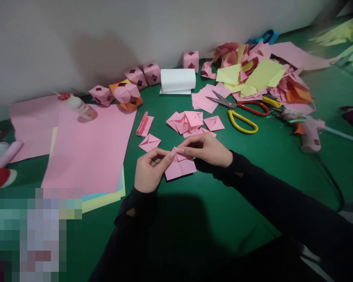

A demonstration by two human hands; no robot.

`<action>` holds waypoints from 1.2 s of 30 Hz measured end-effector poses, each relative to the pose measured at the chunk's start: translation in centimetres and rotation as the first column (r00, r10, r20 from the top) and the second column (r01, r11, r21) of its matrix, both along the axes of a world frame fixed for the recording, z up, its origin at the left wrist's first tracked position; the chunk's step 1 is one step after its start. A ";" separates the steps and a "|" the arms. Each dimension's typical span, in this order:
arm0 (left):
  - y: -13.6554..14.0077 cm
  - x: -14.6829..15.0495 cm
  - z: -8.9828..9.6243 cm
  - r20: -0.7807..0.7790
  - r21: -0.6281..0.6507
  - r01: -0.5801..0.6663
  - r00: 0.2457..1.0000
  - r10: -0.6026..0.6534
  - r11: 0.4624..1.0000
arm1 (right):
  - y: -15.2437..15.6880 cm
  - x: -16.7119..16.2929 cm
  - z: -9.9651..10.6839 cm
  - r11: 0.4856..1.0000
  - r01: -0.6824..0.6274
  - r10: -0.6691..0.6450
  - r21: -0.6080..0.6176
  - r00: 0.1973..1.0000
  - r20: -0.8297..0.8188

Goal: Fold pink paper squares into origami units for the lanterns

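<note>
Between my hands is a small pink paper square (181,169), its top edge partly folded over. My left hand (149,169) pinches its upper left corner between thumb and fingers. On the upper right, my right hand (210,149) presses the folded flap with its thumb, fingers behind the paper. Just beyond lie a pile of folded pink paper pieces (190,120) and a separate folded piece (214,123). Left of the pile rest a folded pink strip (145,124) and a folded pink diamond (150,143).
Large pink sheets (91,149) lie left, with a glue bottle (79,107) on top. Pink paper balls (126,96) and a white paper roll (178,80) line the wall. Scissors (243,121), paper scraps (259,78) and a corded glue gun (310,133) sit right.
</note>
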State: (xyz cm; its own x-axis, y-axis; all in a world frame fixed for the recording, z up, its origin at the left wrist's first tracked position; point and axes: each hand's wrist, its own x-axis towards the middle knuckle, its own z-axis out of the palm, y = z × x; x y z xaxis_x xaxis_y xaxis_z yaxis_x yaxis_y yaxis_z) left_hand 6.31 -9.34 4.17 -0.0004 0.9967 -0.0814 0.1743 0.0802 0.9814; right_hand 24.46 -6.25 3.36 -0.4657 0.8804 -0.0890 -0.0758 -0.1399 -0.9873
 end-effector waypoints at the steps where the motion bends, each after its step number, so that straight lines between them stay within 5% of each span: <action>1: 0.0 0.0 0.0 0.004 0.002 -0.002 1.000 0.002 1.000 | 0.0 0.0 0.0 1.000 0.003 -0.003 -0.004 1.000 -0.001; 17: 0.1 -0.1 -0.8 -0.068 0.084 0.079 0.995 -0.073 0.993 | -0.2 -0.2 0.1 0.999 0.024 -0.025 0.023 0.998 0.053; 24: 0.0 0.2 -1.3 -0.130 0.069 -0.003 0.991 0.012 0.998 | -0.4 -0.4 -0.1 0.977 0.103 -0.134 0.185 0.977 0.164; 29: 0.0 0.2 -0.1 -0.072 -0.027 0.063 0.995 -0.065 0.998 | -0.3 -0.5 -0.2 0.977 0.176 -0.187 0.121 0.979 0.081; 36: 0.0 0.0 -1.0 -0.099 0.099 0.034 0.995 -0.024 0.994 | -0.5 -0.7 0.1 0.989 0.149 -0.150 0.025 0.987 0.054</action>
